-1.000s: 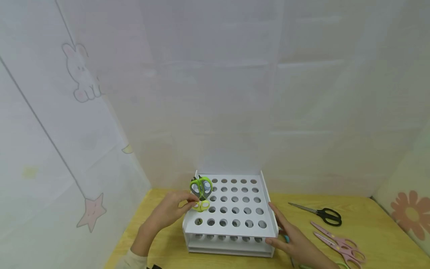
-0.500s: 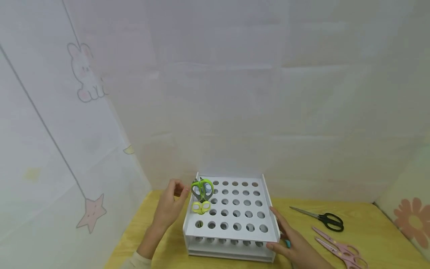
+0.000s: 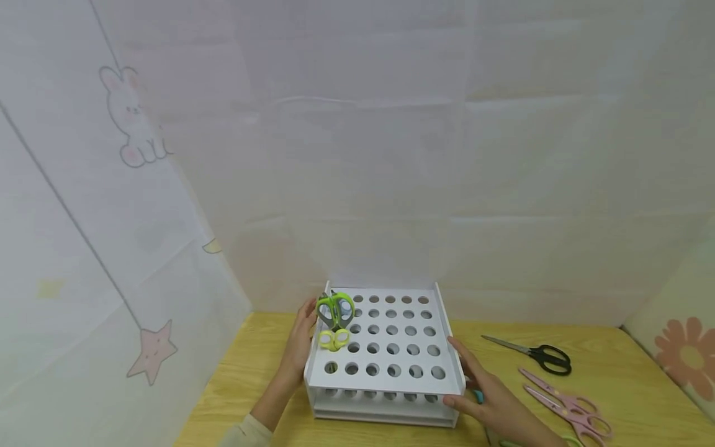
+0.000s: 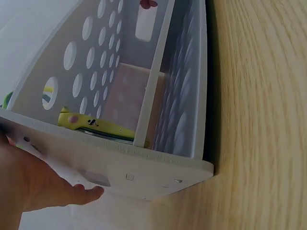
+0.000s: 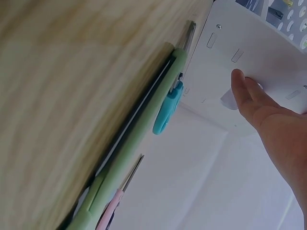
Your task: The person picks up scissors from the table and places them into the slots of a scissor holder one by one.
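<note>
A white two-tier rack (image 3: 385, 383) with rows of round holes stands between my hands. My left hand (image 3: 298, 341) lies along its left side panel; in the left wrist view, its thumb (image 4: 81, 192) extends over the panel's outer face. My right hand (image 3: 485, 397) rests on the right side panel with extended fingers (image 5: 242, 93). Green-and-grey scissors (image 3: 335, 310) stand in the rack's back left corner, handles up, overlapping a light blue handle behind. Small yellow scissors (image 3: 334, 339) stand in front of them. A yellow blade cover (image 4: 96, 125) shows under the top board.
To the right on the wooden table (image 3: 631, 397) lie black-handled scissors (image 3: 544, 359) and pink scissors (image 3: 572, 413). Light green scissors (image 5: 129, 139) and a turquoise handle (image 5: 168, 109) lie near the rack's right side. A printed white sheet (image 3: 391, 155) hangs behind.
My left hand has left the yellow scissors, drawn back leftward, then come onto the rack's left side. The yellow scissors stay standing in the rack. My right hand stays at the right side.
</note>
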